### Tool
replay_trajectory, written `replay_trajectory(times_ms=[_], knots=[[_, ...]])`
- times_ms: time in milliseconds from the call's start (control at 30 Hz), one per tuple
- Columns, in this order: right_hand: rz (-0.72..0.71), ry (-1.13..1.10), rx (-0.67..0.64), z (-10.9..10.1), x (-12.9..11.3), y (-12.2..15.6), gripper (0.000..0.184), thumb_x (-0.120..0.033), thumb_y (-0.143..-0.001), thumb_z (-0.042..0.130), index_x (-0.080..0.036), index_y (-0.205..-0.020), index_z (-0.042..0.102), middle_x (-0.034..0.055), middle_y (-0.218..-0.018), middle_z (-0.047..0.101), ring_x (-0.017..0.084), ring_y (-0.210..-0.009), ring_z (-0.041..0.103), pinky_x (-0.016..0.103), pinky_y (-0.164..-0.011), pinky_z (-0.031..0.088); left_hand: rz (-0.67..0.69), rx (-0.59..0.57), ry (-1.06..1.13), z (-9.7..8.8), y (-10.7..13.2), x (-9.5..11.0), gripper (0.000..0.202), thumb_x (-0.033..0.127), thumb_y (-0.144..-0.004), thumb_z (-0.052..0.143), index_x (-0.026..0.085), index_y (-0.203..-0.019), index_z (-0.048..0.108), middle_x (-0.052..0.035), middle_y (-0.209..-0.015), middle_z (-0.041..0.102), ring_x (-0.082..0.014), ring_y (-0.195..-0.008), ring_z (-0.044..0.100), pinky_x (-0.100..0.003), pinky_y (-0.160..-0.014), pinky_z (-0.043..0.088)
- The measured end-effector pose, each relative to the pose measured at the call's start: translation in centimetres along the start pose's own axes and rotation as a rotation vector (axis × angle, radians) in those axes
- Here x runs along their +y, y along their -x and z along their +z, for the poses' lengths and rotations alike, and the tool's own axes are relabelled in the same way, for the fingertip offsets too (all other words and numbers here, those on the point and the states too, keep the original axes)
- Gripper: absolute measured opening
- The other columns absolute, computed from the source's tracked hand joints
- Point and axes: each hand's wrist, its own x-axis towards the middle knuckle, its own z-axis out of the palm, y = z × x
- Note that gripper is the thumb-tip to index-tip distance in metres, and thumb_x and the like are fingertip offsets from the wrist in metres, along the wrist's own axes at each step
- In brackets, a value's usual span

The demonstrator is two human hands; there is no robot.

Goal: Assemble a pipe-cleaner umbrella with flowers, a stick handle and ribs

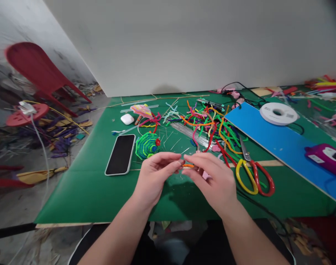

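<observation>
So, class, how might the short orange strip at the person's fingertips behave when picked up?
The orange strip is probably light: it is short, thin and handled by the fingertips of the left hand and right hand. It likely bends easily yet keeps its shape, if it matches the curved strips heaped beyond.

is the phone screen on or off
Off, as far as it shows: the phone lies face up on the green tabletop, its screen plain black with nothing lit.
</observation>
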Motion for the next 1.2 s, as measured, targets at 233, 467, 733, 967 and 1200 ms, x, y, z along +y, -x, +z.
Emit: replay_trajectory(times_ms=[233,467,733,967,1200], knots=[[-0.053,0.061,0.033,0.6,-0.1,0.2,0.016,-0.016,-0.079,0.063,-0.02,-0.093,0.067,0.0031,-0.085,0.07,0.013,-0.08,0.064,0.026,-0.078,0.053,-0.056,0.011,0.03,0.0,0.3,-0.4,0.013,0.019,-0.063,0.076,0.02,-0.074,0.069,0.0023,-0.069,0.071,-0.0066,-0.063,0.064,-0.014,-0.061,0.049],[-0.076,0.082,-0.035,0.4,0.2,0.3,0.018,-0.011,-0.081,0.058,-0.02,-0.095,0.066,0.0035,-0.087,0.069,0.013,-0.081,0.063,0.029,-0.08,0.052,-0.097,-0.001,-0.006,-0.3,0.3,-0.2,0.014,0.019,-0.064,0.075,0.018,-0.075,0.067,0.0018,-0.066,0.069,-0.0085,-0.064,0.065,-0.016,-0.061,0.048],[-0.093,0.121,-0.051,0.7,0.3,0.2,0.017,-0.009,-0.079,0.057,-0.018,-0.092,0.063,0.0033,-0.085,0.067,0.013,-0.082,0.061,0.029,-0.081,0.05,-0.096,0.008,-0.059,-0.3,0.2,-0.1,0.015,0.02,-0.064,0.075,0.017,-0.076,0.067,0.0017,-0.066,0.068,-0.0079,-0.063,0.063,-0.015,-0.06,0.047],[-0.199,0.296,-0.031,1.0,0.6,0.4,0.014,-0.01,-0.078,0.058,-0.017,-0.089,0.062,0.0055,-0.082,0.068,0.016,-0.077,0.061,0.028,-0.07,0.05,-0.005,0.057,-0.186,-0.3,0.4,-0.3,0.017,0.021,-0.063,0.075,0.018,-0.077,0.066,0.0021,-0.067,0.066,-0.0093,-0.064,0.062,-0.018,-0.063,0.049],[-0.197,0.408,-0.081,1.3,0.7,0.5,0.011,-0.012,-0.081,0.052,-0.019,-0.084,0.059,0.005,-0.079,0.066,0.017,-0.074,0.06,0.029,-0.069,0.048,0.13,0.106,-0.355,0.3,0.7,-0.2,0.013,0.018,-0.066,0.071,0.018,-0.077,0.063,0.0013,-0.072,0.064,-0.0099,-0.064,0.059,-0.019,-0.06,0.046]])
